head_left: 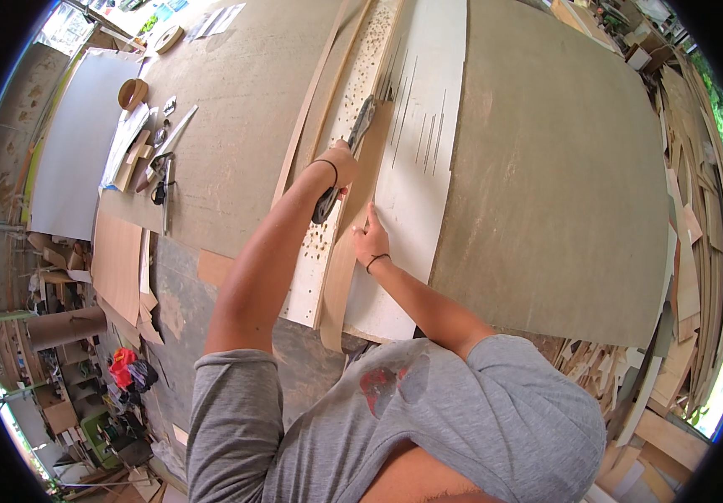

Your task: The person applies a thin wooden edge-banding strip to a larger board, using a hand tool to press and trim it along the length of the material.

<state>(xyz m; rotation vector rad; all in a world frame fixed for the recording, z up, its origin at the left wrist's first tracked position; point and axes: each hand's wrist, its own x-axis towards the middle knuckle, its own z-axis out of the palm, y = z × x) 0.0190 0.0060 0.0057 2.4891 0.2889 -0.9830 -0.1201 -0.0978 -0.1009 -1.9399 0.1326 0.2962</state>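
1. The left hand (338, 164) is closed round a long tool (360, 124). Its dark grip sticks out at 7 o'clock below the fist, and its grey metal end points to 1 o'clock.
2. The right hand (370, 240) lies spread and holds nothing. Its fingers press down on a brown veneer strip (343, 277), just at 5 o'clock from the left hand.
3. The strip runs from 1 o'clock to 7 o'clock across a white board (416, 180) and overhangs the near edge. The tool's metal end sits at the strip's far part.
4. Judging by this, a cut or trim along the strip is in hand. The right hand pins the work while the left guides the tool.
5. The next move calls for firm pressure on the strip and fingers kept off the tool's line.
6. Further out, a tape roll (132, 92) lies at 10 o'clock on the brown table (236, 101).
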